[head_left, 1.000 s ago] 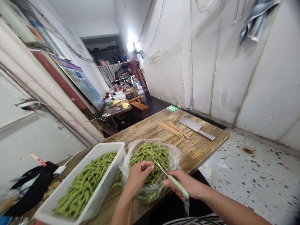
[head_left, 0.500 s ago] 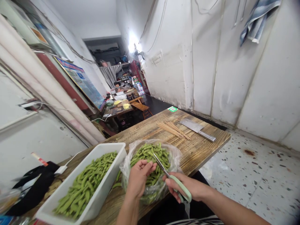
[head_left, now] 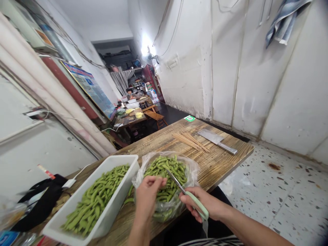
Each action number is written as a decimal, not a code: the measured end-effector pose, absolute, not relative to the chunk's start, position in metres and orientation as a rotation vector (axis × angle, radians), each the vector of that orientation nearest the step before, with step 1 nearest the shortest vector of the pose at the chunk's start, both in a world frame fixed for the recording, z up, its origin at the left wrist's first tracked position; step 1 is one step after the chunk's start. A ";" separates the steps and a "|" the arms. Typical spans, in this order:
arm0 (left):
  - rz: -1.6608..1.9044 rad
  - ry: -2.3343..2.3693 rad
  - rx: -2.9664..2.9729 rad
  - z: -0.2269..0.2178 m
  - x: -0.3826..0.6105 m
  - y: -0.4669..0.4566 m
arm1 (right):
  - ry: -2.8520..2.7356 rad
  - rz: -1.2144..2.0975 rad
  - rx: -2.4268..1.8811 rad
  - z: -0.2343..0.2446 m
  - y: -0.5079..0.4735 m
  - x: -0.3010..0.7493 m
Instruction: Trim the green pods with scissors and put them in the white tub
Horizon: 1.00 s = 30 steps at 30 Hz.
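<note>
My right hand [head_left: 198,203] is closed around the pale green handles of a pair of scissors [head_left: 196,201]. Their blades point up and left over the green soybean pods [head_left: 176,171] in a clear plastic bag [head_left: 193,167]. Just left of the blades, above the bag, my left hand [head_left: 148,189] has its thumb and fingers pinched together. It is slightly blurred, and I cannot make out what it holds, if anything. To the left stands a white plastic tub [head_left: 133,160] partly filled with more pods. A few loose pods [head_left: 128,200] lie on the wood between tub and bag.
On the wooden table [head_left: 164,147] beyond the bag lie thin wooden skewers [head_left: 189,140] and a cleaver [head_left: 210,136]. A green-and-white card [head_left: 189,118] is at the far corner. Black cloth [head_left: 43,198] and a white plug [head_left: 69,183] lie left of the tub.
My left hand has moved a little left and down, away from the scissor blades. The right hand with the scissors stays nearly where it was. The view has shifted slightly.
</note>
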<state>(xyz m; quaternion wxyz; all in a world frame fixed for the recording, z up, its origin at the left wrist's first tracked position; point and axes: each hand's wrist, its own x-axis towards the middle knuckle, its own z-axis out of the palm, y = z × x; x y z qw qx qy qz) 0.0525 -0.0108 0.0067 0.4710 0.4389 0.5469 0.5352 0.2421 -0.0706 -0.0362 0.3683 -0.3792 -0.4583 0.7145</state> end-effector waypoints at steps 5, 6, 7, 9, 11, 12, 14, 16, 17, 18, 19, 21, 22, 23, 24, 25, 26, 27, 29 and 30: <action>1.394 2.401 1.496 0.035 -0.038 0.006 | -1.197 1.784 -0.960 -0.042 -0.069 0.246; 1.289 2.521 1.633 0.039 -0.047 0.008 | -1.188 1.782 -0.965 -0.043 -0.069 0.246; 1.203 2.552 1.801 0.041 -0.049 0.009 | -1.176 1.785 -0.970 -0.042 -0.069 0.245; 1.111 2.383 2.135 0.038 -0.035 0.008 | -1.154 1.798 -0.977 -0.041 -0.068 0.244; 0.962 2.099 2.353 0.028 -0.002 0.005 | -1.143 1.805 -0.983 -0.039 -0.068 0.243; 0.780 2.028 2.405 0.022 0.015 0.004 | -1.145 1.805 -0.985 -0.038 -0.068 0.243; 0.530 2.022 2.423 0.011 0.045 0.001 | -1.152 1.806 -0.978 -0.039 -0.069 0.244; 0.406 2.044 2.412 0.006 0.062 0.002 | -1.146 1.813 -0.960 -0.040 -0.070 0.246; 0.402 2.056 2.403 0.006 0.065 0.004 | -1.135 1.814 -0.957 -0.041 -0.071 0.247; 0.430 2.071 2.396 0.007 0.067 0.007 | -1.127 1.814 -0.959 -0.041 -0.071 0.248; 0.460 2.077 2.404 0.009 0.068 0.012 | -1.123 1.812 -0.965 -0.041 -0.071 0.248; 0.417 1.998 2.511 0.015 0.069 0.024 | -1.118 1.807 -0.980 -0.041 -0.071 0.248; 0.342 1.915 2.590 0.017 0.070 0.031 | -1.118 1.803 -0.982 -0.040 -0.071 0.248; 0.244 1.816 2.665 0.019 0.071 0.038 | -1.120 1.800 -0.977 -0.039 -0.071 0.248; 0.149 1.719 2.720 0.021 0.072 0.043 | -1.122 1.795 -0.966 -0.039 -0.071 0.248; 0.079 1.644 2.752 0.022 0.074 0.048 | -1.122 1.791 -0.953 -0.038 -0.072 0.248; 0.042 1.601 2.765 0.023 0.075 0.052 | -1.123 1.787 -0.943 -0.038 -0.072 0.249; 0.028 1.576 2.769 0.023 0.075 0.054 | -1.125 1.784 -0.936 -0.039 -0.072 0.251; 0.003 1.525 2.774 0.024 0.075 0.055 | -1.123 1.782 -0.939 -0.040 -0.072 0.253; -0.002 1.504 2.769 0.025 0.074 0.054 | -1.118 1.783 -0.944 -0.041 -0.073 0.254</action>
